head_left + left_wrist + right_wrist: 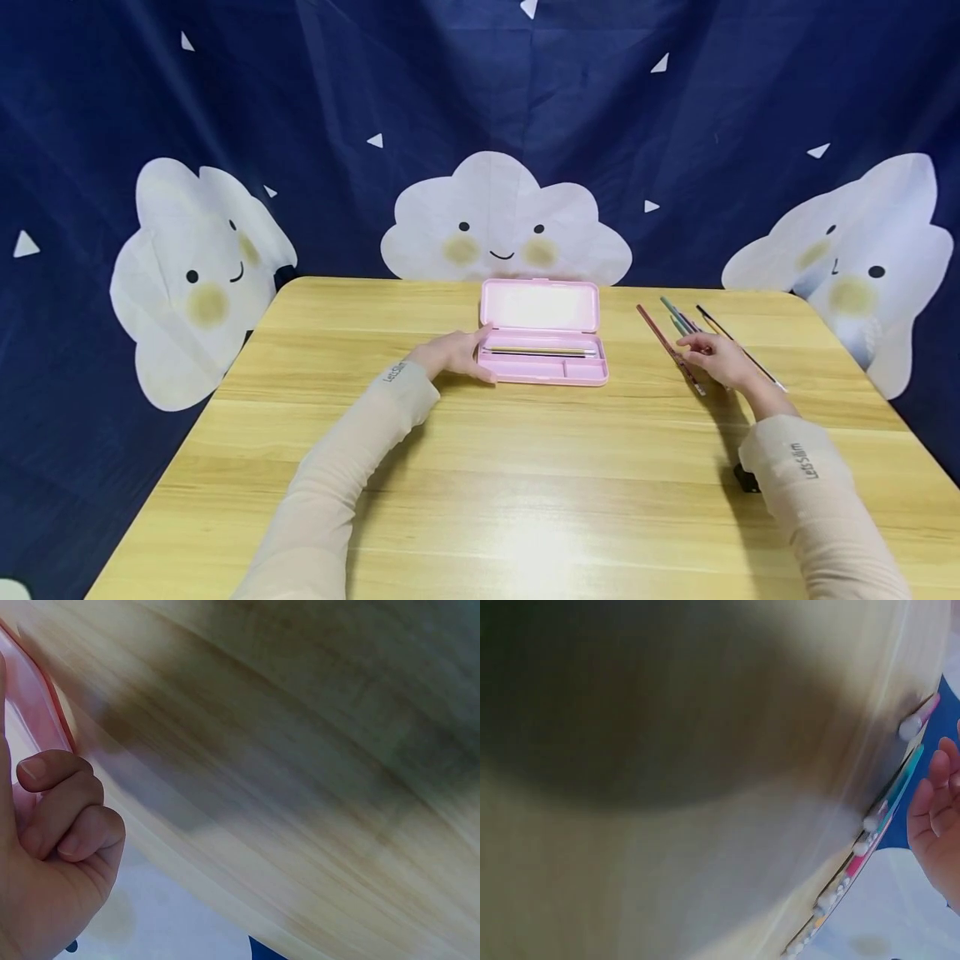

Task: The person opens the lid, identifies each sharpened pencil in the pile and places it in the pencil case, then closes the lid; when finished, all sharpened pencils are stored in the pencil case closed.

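Observation:
A pink pencil case [517,367] lies with its lid [540,306] raised at the back; pencils [540,351] lie in its long rear compartment. My left hand [453,353] grips the case's left end, thumb at the front and a finger near the hinge. In the left wrist view, the case's edge [37,697] shows beside several curled fingers. On the right, my right hand [716,358] hovers over loose pencils, its fingers loosely bent and nothing seen in them. A reddish pencil [656,327] lies left of that hand, a teal one [668,307] behind it, a dark one [763,370] right of it.
The wooden table [480,467] reaches back to a dark blue curtain [330,100] with cloud faces. A small black device [746,478] shows under the right sleeve. In the right wrist view, pencil ends [911,727] lie near the table edge.

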The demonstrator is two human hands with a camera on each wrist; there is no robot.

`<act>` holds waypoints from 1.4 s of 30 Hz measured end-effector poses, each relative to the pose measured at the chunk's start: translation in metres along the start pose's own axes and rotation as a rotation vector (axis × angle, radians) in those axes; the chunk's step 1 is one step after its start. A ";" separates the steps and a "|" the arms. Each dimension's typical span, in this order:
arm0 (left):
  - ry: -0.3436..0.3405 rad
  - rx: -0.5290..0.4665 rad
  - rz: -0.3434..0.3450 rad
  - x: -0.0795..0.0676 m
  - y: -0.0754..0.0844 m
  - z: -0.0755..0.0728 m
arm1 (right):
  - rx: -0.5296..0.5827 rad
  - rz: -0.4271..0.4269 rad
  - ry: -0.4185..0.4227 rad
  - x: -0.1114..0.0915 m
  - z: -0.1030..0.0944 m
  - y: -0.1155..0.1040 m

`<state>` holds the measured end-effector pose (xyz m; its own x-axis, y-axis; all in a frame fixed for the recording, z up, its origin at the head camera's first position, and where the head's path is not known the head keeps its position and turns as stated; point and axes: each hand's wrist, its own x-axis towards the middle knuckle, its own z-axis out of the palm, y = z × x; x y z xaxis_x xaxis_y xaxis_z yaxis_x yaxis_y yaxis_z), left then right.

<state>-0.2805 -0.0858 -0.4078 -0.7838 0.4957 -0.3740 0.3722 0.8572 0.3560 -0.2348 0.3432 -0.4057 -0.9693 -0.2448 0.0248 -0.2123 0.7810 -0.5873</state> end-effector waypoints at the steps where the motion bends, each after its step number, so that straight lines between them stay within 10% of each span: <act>1: 0.000 0.001 0.000 0.000 0.000 0.000 | -0.015 0.005 0.006 0.000 -0.001 0.002; 42: -0.002 0.006 0.011 0.000 -0.002 0.000 | -0.157 0.044 0.029 0.007 0.000 0.018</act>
<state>-0.2814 -0.0869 -0.4087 -0.7784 0.5057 -0.3719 0.3843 0.8524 0.3546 -0.2451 0.3561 -0.4162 -0.9806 -0.1940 0.0267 -0.1847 0.8713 -0.4546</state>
